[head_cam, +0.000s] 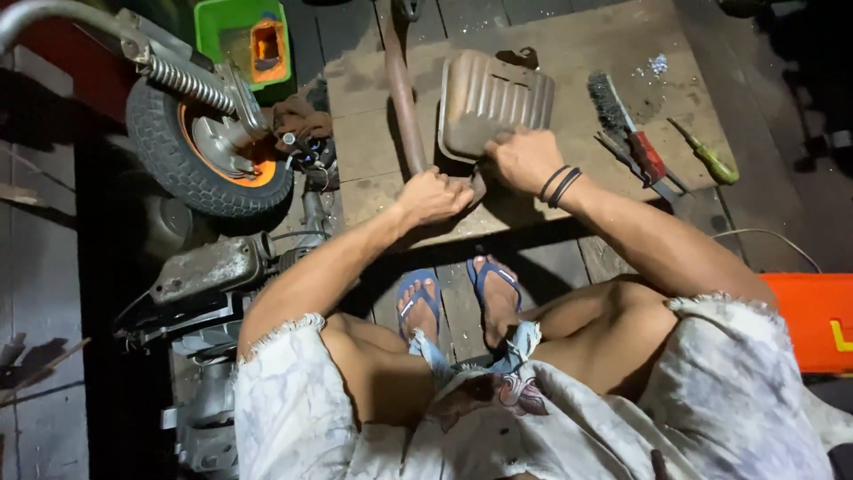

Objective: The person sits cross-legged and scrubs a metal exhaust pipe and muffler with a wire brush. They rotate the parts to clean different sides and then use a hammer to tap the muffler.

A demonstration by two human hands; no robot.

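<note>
The rusty metal muffler (491,102) lies on the wooden board floor (569,53), its ribbed body tilted and its long pipe (402,89) running off along its left side. The right hand (524,158) rests at the muffler's near edge, fingers curled together onto the metal rim; two dark bands circle that wrist. The left hand (435,196) is just below and left of the muffler, fingers clamped on the lower end of the pipe where it bends into the body. To the right of the muffler lie a wire brush (622,124) with a red handle and a green-handled screwdriver (706,156). Well left of the muffler stands a small wheel (200,151) with an orange hub, and below the muffler are feet in blue sandals (458,298)
</note>
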